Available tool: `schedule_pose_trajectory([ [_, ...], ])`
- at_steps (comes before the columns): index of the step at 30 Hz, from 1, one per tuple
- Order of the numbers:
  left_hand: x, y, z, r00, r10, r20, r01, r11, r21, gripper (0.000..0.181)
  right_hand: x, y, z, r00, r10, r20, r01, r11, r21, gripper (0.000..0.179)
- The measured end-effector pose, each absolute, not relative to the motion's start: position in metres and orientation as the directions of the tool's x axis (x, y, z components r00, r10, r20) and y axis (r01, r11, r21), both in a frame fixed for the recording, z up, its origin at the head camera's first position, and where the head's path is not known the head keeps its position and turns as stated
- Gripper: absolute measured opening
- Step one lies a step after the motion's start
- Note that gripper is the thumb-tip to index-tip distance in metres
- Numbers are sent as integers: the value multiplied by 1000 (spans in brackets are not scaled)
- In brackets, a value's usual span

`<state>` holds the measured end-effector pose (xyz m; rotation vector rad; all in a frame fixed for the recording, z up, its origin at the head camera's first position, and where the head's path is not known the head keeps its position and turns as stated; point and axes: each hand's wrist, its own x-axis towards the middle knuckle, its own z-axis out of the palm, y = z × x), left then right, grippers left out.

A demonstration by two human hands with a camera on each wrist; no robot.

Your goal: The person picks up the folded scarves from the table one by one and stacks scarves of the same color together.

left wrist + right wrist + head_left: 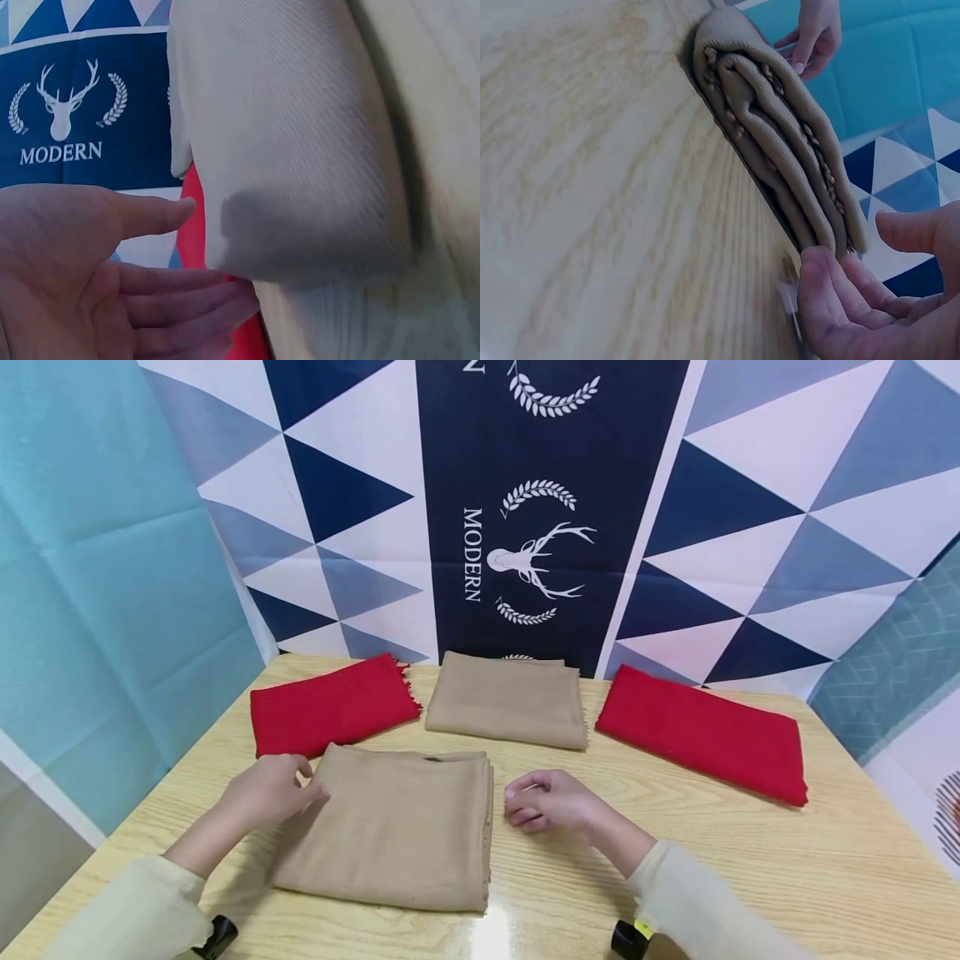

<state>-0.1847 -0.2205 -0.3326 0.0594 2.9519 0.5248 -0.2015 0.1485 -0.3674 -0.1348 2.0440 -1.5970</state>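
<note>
A folded beige cloth (pixel 393 831), probably a scarf, lies flat near the front of the table. My left hand (pixel 268 793) is at its left edge; in the left wrist view the thumb stands apart from the fingers (pixel 176 300), which reach the cloth's corner. Whether they touch it I cannot tell. To the right of the cloth, my right hand (pixel 551 803) hovers a short gap away, fingers loosely bent, holding nothing. The right wrist view shows the stacked layers and knotted fringe of the cloth's right edge (pixel 780 142).
Along the back of the wooden table (pixel 847 852) lie a red folded cloth (pixel 330 708) at left, another beige folded cloth (pixel 510 703) in the middle and a second red one (pixel 705 733) at right. A patterned curtain (pixel 555 460) hangs behind.
</note>
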Motion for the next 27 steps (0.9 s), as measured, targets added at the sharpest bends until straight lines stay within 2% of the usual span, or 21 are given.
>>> schedule_pose_trajectory([
  [5,-188,-211,-327,-996,64,-65,38,937,347,39,-203,154,-363,-865,-364,-346,221,344,-913,31],
  [10,-193,-202,-324,-994,95,-56,65,917,394,40,-204,156,-361,-884,-324,-337,197,396,-897,30],
  [17,-207,-200,-325,-986,164,-33,128,868,480,31,-208,160,-359,-930,-266,-252,91,500,-861,28],
  [27,-224,-195,-316,-960,260,-107,147,788,597,26,-219,170,-359,-956,-215,-202,66,511,-857,28],
])
